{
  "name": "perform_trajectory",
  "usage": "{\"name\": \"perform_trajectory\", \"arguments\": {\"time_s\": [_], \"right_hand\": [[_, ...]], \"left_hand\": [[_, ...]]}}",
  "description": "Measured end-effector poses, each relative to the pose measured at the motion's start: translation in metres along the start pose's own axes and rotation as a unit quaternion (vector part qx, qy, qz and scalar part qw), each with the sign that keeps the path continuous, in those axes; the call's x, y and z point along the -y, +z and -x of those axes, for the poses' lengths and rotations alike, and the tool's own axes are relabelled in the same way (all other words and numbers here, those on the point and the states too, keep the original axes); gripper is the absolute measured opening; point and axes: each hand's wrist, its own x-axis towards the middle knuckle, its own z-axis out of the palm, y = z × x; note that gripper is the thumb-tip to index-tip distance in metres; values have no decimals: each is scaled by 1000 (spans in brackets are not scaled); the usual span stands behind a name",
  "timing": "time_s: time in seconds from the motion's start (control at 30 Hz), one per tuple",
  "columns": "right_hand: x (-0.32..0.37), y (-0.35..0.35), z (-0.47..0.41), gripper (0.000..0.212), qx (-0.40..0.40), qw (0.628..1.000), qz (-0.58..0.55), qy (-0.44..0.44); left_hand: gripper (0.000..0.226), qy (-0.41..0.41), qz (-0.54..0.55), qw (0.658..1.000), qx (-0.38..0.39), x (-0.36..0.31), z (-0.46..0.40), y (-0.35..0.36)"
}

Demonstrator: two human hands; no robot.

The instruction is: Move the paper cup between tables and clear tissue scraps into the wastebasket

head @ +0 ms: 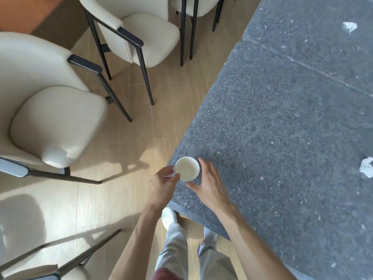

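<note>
So the cup (187,168) is upright, mouth facing up, looks empty, and it's right at the near corner of the grey surface (282,122), basically at the edge. Left hand (163,183) has it: thumb and fingertips pinch the rim on the cup's left side, so that grip is closed on the cup. Right hand (210,182) is on the opposite side, fingers straight and spread, palm turned toward the cup wall, close beside it, but I can't tell if it actually touches. So that one's open, not holding anything. Key thing for whatever comes next: the cup sits between the two hands, left one already on it, and its long axis is vertical, so my guess is it needs to stay level if it gets lifted or handed across. Can't tell if the base is resting on the surface or just above it. Further out, two tissue scraps (366,167) (350,26) lie on the surface, well apart from the cup, off to the right. Cream chairs (58,126) stand on the wood floor to the left. No wastebasket in view.
</note>
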Motion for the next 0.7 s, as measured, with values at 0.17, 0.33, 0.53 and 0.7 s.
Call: {"name": "perform_trajectory", "arguments": {"time_s": [0.17,0.33,0.53,0.7], "right_hand": [[-5,-37,22,86,-48,996,-69,9],[-29,-99,62,77,-153,978,-141,26],[-92,-169,153,70,-281,935,-210,61],[-161,-211,262,59,-386,872,-288,87]], "left_hand": [[28,82,-32,995,-56,-28,14,1],[24,199,-9,979,-38,-94,56,37],[21,279,8,955,95,-126,143,136],[17,291,16,933,211,-110,242,236]]}}
